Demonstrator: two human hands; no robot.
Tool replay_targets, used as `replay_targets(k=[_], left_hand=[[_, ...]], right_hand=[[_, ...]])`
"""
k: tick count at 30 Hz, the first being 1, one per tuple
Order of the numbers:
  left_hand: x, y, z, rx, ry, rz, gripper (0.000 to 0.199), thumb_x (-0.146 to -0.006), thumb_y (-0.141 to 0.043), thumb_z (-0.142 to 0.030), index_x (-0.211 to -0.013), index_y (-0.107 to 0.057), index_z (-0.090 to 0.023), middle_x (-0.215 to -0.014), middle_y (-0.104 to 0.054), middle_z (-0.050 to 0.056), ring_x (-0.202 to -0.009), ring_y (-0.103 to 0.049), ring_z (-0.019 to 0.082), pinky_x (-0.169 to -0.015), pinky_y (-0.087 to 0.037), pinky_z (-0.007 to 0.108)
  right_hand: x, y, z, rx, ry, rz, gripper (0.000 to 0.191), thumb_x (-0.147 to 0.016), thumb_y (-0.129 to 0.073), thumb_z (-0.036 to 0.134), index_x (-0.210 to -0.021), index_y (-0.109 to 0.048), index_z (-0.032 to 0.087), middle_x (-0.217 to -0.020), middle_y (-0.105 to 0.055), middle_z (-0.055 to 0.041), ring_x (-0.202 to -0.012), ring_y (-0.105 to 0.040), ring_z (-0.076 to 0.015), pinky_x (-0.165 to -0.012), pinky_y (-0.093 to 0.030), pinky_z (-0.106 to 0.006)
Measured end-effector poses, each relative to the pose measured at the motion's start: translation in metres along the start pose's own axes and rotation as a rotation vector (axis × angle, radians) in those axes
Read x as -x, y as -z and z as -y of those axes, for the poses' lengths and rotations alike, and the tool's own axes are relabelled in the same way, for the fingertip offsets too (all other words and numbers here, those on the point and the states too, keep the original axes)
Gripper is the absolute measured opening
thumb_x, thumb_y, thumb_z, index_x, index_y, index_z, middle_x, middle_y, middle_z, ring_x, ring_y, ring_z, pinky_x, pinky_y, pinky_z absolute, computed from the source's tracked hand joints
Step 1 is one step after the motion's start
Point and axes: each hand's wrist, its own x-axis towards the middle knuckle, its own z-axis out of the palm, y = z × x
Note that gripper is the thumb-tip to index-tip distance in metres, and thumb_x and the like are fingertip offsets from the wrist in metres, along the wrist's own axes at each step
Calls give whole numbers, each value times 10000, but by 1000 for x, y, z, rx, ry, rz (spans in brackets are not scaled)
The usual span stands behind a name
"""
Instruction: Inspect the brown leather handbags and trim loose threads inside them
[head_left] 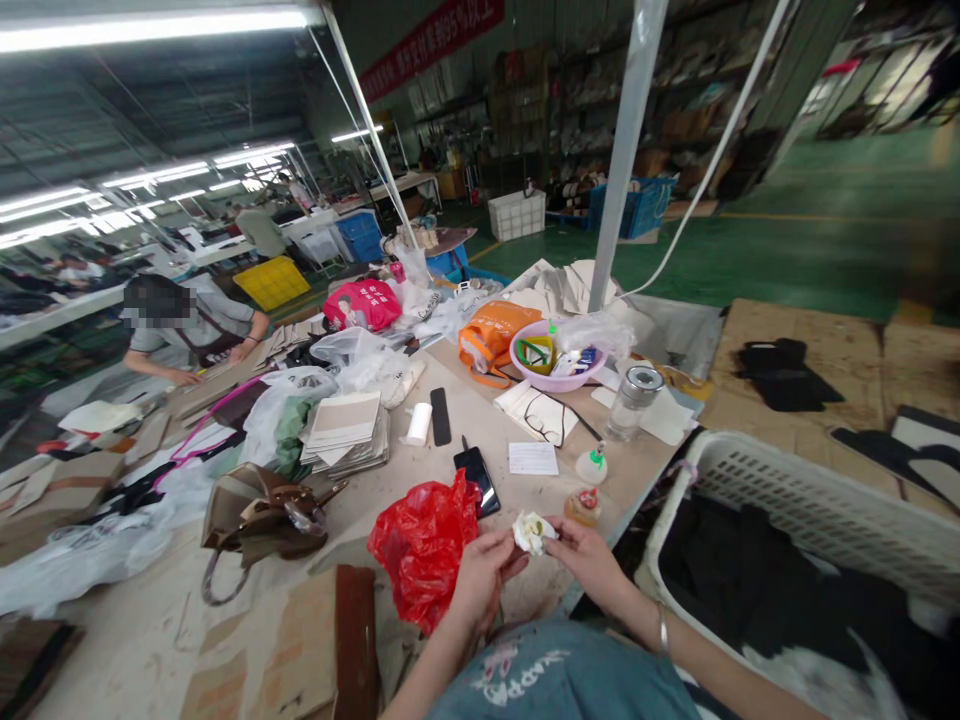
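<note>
Both my hands are closed by the fingertips on a small crumpled white thing (pixel 531 533) with a yellow-green patch; it looks like tissue, but its kind is not certain. My left hand (pixel 486 568) pinches its left side, and my right hand (pixel 583 560) pinches its right side. A red plastic bag (pixel 424 545) lies crumpled just left of my left hand. Beyond my hands is a dark phone (pixel 478 478). Close to my right hand stand a small jar with a red top (pixel 583 506) and a bottle with a green tip (pixel 592 463).
Further back are a stack of panels (pixel 345 432), eyeglasses (pixel 545 417), a lidded glass jar (pixel 634 400) and a lilac basin (pixel 559 380). A brown handbag (pixel 266 520) sits left. At right stands a white crate (pixel 795 480) holding black material. A co-worker (pixel 195 320) bends over the far-left table.
</note>
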Motion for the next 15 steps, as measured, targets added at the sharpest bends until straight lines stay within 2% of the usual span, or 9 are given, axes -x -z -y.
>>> replay_targets(k=[6,8,12,15], left_hand=[[-8,0,1,-170,-155,-92,262,-543,-818,-299,-649,-653,-125,-654,-650,13,-629,-571,118,-642,-460,229],[-14,2,5,-215,-179,-113,290,-520,-824,-298,-619,-614,-126,-639,-633,7,-609,-554,110,-600,-439,217],[-39,8,20,-220,-136,-114,439,-439,-832,-390,-607,-505,-151,-558,-587,-5,-485,-488,93,-483,-379,212],[-56,13,27,-173,-203,-88,482,-426,-827,-404,-603,-446,-168,-537,-576,-11,-448,-462,79,-448,-343,197]], right_hand=[[-4,-10,6,69,30,-42,351,-735,-605,441,-976,-671,194,-956,-687,-69,-904,-619,-242,-855,-484,-375],[-6,-11,9,104,13,-46,379,-728,-586,485,-956,-681,197,-941,-692,-75,-893,-625,-252,-832,-501,-370],[-16,-9,2,195,-28,-39,411,-683,-589,564,-859,-692,207,-885,-699,-84,-849,-641,-266,-767,-533,-351],[-27,-11,-8,156,-7,-71,377,-681,-602,534,-861,-665,209,-923,-691,-86,-878,-641,-259,-796,-528,-339]])
